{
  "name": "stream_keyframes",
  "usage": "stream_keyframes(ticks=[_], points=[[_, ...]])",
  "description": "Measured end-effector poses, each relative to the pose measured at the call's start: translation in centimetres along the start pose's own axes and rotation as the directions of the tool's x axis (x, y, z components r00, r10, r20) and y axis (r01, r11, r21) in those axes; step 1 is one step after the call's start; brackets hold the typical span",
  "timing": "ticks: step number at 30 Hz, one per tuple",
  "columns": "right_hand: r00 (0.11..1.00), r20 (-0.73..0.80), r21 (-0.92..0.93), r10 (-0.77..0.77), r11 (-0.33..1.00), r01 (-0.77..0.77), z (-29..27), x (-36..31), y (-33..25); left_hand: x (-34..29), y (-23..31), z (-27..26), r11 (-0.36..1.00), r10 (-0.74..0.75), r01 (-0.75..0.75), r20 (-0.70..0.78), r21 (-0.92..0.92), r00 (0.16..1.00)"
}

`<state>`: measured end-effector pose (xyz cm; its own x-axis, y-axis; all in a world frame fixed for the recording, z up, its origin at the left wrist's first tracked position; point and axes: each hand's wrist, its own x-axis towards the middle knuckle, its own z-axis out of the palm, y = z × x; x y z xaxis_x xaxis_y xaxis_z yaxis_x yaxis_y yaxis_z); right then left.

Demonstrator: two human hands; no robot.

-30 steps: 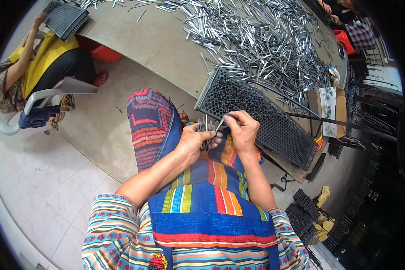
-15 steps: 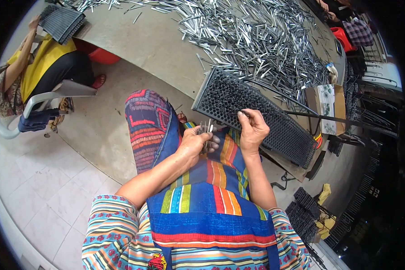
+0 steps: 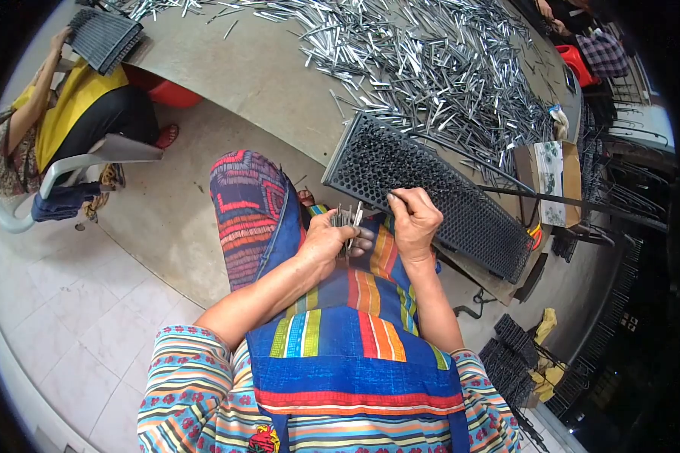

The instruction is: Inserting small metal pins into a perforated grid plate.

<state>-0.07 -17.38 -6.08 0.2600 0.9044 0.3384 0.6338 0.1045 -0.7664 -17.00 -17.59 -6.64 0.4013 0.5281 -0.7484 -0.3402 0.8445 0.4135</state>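
My left hand [image 3: 326,241] is closed round a bunch of short thin metal strips [image 3: 347,217], which stick up between the thumb and fingers above my lap. To its right, my right hand [image 3: 415,223] is at the near edge of a black tray with rows of round holes [image 3: 483,234]. Its thumb and forefinger are pinched together; whether a small piece sits in them is too small to make out. Dark pieces crowd the holes at the tray's upper left part, while the holes at its lower right look bare.
A large heap of loose metal strips [image 3: 431,75] covers the far side of the table [image 3: 227,83]. Beyond the tray stands an open cardboard box [image 3: 559,181]. At far left a seated person in yellow [image 3: 75,106] holds another black tray [image 3: 102,38]. Dark racks [image 3: 506,355] lie low at right.
My right hand has drawn back slightly left and down, from over the tray's holes to its near edge. The left hand with its strips has barely moved.
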Motion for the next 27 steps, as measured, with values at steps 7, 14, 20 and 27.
stream_keyframes(ticks=[7,14,20,27], points=[[0.765,0.519,0.172,0.381,0.83,-0.53,-0.6,-2.0,-0.1,-0.1,-0.2,0.4,0.997,-0.009,0.01,0.015,-0.083,1.0],[0.708,0.423,0.469,0.565,0.531,-0.705,-0.3,-2.8,0.2,-0.6,-0.5,0.8,0.999,0.039,-0.037,0.046,-0.031,0.998],[0.601,0.567,0.499,0.563,0.346,-0.795,-1.6,-2.4,0.6,-0.7,-1.0,1.2,0.999,0.005,-0.009,0.076,0.054,0.997],[0.838,0.107,0.579,0.535,0.652,-0.49,-2.4,-2.4,1.1,-0.8,-2.1,0.3,0.982,-0.154,0.146,0.062,0.117,0.986]])
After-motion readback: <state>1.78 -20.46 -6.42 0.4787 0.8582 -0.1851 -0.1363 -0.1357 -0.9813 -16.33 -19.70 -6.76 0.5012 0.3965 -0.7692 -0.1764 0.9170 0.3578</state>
